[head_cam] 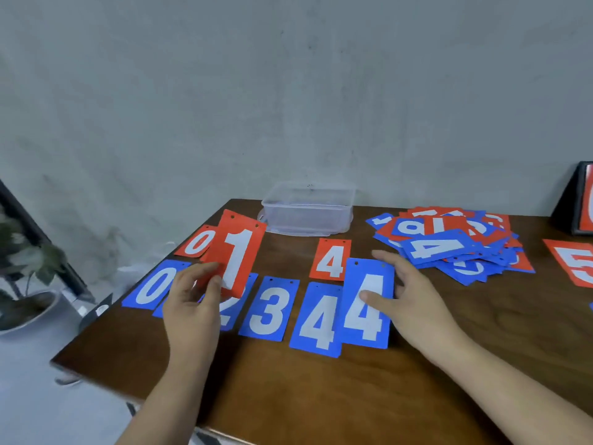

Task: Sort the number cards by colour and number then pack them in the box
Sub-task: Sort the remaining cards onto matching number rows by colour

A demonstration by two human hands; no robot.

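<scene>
Red flat card with a white 1 is pinched in the left grip. The right grip pinches a blue card with a white 4; the clear plastic box stands beyond both grips.

two hands, one box, one card pile, one plant

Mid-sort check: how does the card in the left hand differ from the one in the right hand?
Colour: the left hand pinches a red 1; the right hand holds a blue 4.
Digit: the red 1 shows 1, the blue 4 shows 4.
Pose: the red 1 leans right; the blue 4 stands nearly straight, overlapping a second blue 4.
Both have white digits and two top holes.
</scene>
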